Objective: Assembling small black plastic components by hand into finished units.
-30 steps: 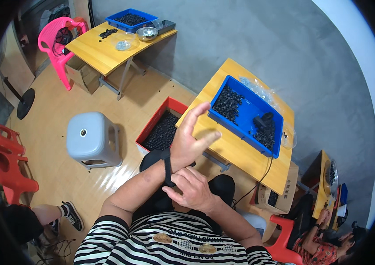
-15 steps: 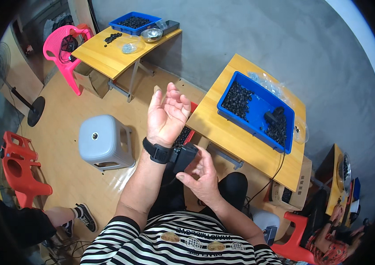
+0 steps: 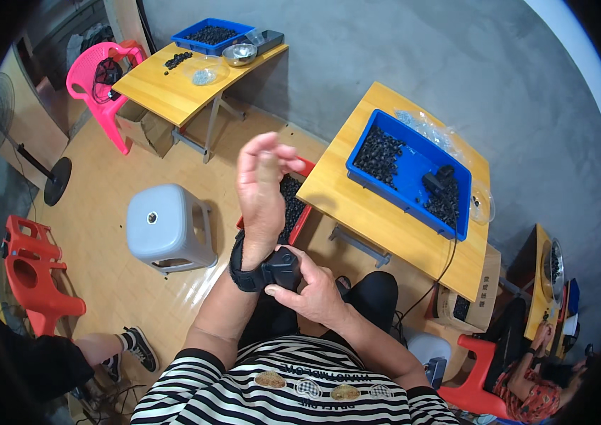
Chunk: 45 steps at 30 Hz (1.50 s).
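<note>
- My left hand [image 3: 261, 188] is raised in front of me, fingers loosely curled and gripping nothing.
- A black wrist device [image 3: 272, 270] on a black band sits around my left wrist, just below that hand.
- My right hand [image 3: 311, 290] is at that wrist, thumb and fingers pinched on the device.
- Beyond my hands, a red bin [image 3: 299, 219] of small black parts stands on the floor beside a yellow table [image 3: 385, 227] carrying a blue tray [image 3: 407, 173] of the same parts.
- A grey stool [image 3: 169, 227] stands to my left.
</note>
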Each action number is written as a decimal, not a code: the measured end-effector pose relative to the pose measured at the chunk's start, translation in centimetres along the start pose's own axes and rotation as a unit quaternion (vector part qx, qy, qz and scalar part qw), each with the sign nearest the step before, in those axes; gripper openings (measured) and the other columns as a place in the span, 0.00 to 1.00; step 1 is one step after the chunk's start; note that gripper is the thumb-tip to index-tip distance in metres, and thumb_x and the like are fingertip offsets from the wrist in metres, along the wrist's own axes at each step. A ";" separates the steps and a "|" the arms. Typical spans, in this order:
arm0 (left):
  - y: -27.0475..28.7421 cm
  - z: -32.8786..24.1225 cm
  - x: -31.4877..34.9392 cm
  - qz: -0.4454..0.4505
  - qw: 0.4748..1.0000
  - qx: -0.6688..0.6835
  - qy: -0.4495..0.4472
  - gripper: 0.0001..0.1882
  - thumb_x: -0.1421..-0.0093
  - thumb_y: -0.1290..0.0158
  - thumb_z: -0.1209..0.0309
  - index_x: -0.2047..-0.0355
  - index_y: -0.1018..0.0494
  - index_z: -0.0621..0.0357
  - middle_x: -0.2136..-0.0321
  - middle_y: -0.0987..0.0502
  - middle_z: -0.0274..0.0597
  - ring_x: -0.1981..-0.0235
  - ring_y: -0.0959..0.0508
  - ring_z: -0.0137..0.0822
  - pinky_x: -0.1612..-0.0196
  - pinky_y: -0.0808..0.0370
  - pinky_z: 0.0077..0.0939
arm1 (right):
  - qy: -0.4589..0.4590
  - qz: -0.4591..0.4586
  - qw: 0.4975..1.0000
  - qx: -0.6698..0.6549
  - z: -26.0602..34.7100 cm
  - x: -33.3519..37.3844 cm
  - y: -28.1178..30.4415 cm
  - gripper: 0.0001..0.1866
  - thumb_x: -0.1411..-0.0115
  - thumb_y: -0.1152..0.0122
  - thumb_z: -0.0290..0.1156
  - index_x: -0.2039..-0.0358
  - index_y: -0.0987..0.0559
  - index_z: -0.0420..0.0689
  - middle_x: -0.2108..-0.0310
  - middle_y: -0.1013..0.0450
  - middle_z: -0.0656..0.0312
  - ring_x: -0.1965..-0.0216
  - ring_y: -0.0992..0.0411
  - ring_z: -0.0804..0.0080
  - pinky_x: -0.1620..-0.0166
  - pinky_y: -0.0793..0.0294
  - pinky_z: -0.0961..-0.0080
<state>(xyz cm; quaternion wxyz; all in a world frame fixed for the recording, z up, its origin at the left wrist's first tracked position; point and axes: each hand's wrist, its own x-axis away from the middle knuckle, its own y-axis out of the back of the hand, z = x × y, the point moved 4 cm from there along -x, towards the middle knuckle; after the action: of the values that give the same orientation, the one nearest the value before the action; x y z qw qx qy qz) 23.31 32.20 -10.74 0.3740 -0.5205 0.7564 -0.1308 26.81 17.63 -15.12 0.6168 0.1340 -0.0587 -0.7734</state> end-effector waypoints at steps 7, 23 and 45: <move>-0.4 0.7 -0.3 -0.054 0.926 0.321 0.192 0.17 0.35 0.58 0.58 0.56 0.33 0.58 0.69 0.27 0.35 0.71 0.27 0.28 0.62 0.27 0.24 | -0.005 0.036 0.977 -0.212 -1.5 0.6 -0.2 0.28 0.46 0.39 0.29 0.46 0.35 0.44 0.61 0.30 0.66 0.62 0.30 0.77 0.53 0.30 0.77; 1.0 6.7 1.3 -0.131 0.832 0.403 0.358 0.11 0.38 0.51 0.63 0.65 0.28 0.57 0.73 0.26 0.32 0.72 0.27 0.28 0.62 0.25 0.27 | -0.191 0.177 0.740 -0.620 -6.4 2.0 -3.5 0.29 0.36 0.67 0.56 0.52 0.31 0.44 0.63 0.27 0.58 0.66 0.30 0.71 0.61 0.29 0.71; 3.1 6.4 15.6 0.132 0.828 -0.043 0.544 0.07 0.39 0.51 0.71 0.62 0.29 0.59 0.73 0.24 0.37 0.77 0.25 0.25 0.71 0.28 0.16 | -0.029 -0.400 0.860 0.314 -6.7 4.7 29.7 0.12 0.49 0.39 0.29 0.63 0.25 0.40 0.70 0.26 0.58 0.72 0.28 0.70 0.65 0.28 0.76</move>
<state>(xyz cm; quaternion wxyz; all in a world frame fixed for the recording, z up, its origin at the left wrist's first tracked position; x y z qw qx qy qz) 22.90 20.92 -23.67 -0.1069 -0.2757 0.9038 -0.3093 55.59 6.69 -14.56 0.1777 0.3100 -0.2583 -0.8976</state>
